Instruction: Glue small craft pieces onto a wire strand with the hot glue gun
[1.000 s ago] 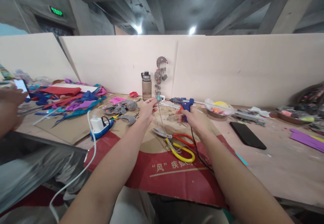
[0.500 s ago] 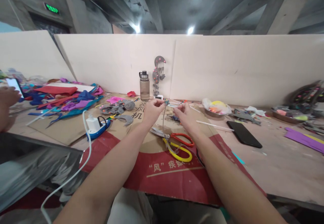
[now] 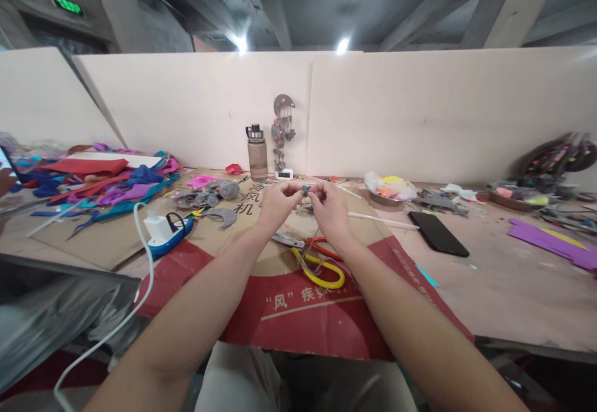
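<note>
Over the cardboard, my left hand point(image 3: 280, 204) is closed, thumb and fingers pinching a small dark teal piece point(image 3: 306, 190). Opposite it, my right hand point(image 3: 329, 208) is closed as well, its fingertips on the same piece. The piece is too small to identify, and fingers cover part of it. Below the hands lies a pair of scissors point(image 3: 329, 280) with one yellow and one red handle. Grey cord point(image 3: 308, 251) tangles across the scissors. Under them is a brown and red cardboard sheet point(image 3: 298, 334) with printed characters.
Left are a grey felt pile point(image 3: 205, 194), coloured felt scraps point(image 3: 112, 169) and a blue power strip point(image 3: 172, 238) with a white cable. A bottle point(image 3: 257, 154) stands behind, beside a hanging moon ornament point(image 3: 283, 120). Right are a bowl point(image 3: 389, 199) and a phone point(image 3: 438, 233).
My right hand has moved in to meet my left at the small teal piece; earlier it was apart from it. The whole view has shifted slightly.
</note>
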{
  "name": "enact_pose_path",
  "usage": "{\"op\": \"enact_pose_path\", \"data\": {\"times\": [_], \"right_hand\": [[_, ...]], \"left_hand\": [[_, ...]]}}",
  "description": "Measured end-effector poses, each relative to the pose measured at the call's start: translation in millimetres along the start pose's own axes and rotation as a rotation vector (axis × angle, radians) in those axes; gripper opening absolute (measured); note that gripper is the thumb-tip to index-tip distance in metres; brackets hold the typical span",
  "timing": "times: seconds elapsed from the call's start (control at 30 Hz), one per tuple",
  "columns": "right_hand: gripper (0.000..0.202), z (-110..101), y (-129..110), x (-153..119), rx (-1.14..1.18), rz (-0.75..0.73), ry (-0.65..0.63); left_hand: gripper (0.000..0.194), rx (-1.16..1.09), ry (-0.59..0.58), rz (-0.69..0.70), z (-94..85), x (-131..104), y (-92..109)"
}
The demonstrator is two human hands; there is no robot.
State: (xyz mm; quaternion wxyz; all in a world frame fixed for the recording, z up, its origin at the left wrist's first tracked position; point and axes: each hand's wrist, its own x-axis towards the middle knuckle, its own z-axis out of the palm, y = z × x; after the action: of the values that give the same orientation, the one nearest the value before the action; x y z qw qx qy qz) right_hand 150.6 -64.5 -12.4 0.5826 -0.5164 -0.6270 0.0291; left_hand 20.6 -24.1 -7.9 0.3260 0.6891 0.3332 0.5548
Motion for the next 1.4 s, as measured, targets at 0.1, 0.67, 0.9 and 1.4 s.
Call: {"op": "enact_pose_path", "data": {"times": [0.1, 0.67, 0.9, 1.4], "right_hand": [[0.006, 0, 3, 0, -0.084, -0.054, 0.010], [0.006, -1, 5, 1, -0.253, -0.114, 0.000], [0.013, -3, 4, 1, -0.159, -0.083, -0.013], [0.007, -7, 16, 8, -0.288, -0.133, -0.142]], "left_hand": [[0.019, 0.036, 0.009, 0.025, 0.1, 1, -1], [0.017, 0.054, -0.039, -0.011, 0.8, 0, 1], [0.014, -0.016, -0.088, -0.049, -1.0, 1, 0], [0.019, 0.022, -0.352, -0.072, -8.4, 8, -3]]}}
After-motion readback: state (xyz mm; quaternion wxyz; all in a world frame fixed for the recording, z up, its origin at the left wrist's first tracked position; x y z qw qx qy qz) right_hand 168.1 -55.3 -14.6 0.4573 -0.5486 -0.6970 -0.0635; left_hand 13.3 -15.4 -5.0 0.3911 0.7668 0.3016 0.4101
